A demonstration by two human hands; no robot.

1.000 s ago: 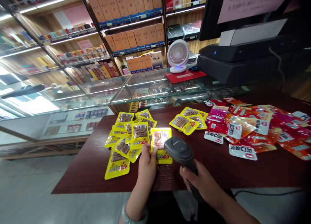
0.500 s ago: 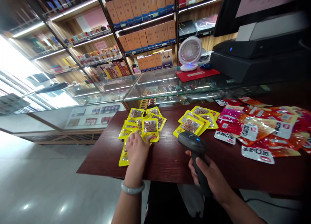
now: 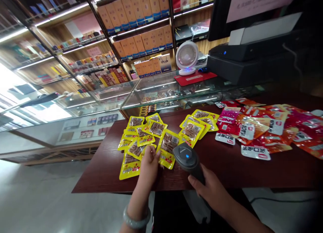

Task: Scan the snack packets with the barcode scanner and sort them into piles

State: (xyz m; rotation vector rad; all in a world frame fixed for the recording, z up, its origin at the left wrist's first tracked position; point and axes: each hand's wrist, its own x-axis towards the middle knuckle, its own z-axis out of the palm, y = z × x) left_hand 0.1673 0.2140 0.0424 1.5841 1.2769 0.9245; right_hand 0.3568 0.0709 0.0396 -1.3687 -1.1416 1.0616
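Observation:
My left hand is closed on the lower edge of a yellow snack packet, which is tilted up off the table. Around and behind that hand lie several more yellow packets in a loose pile. In my right hand is a black barcode scanner with a blue light on top. Its head is close beside the lifted packet and points towards the left and away from me. Just beyond the scanner, a second group of yellow packets lies overlapping on the table.
Red and orange snack packets are heaped on the right of the dark wooden table. Behind stand a glass display case, a white fan on a red mat, and black till equipment. Shelves of boxes line the back.
My left hand has picked up a yellow packet from the pile and shifted it to the right. The scanner has come left, nearer to it. The view has turned slightly.

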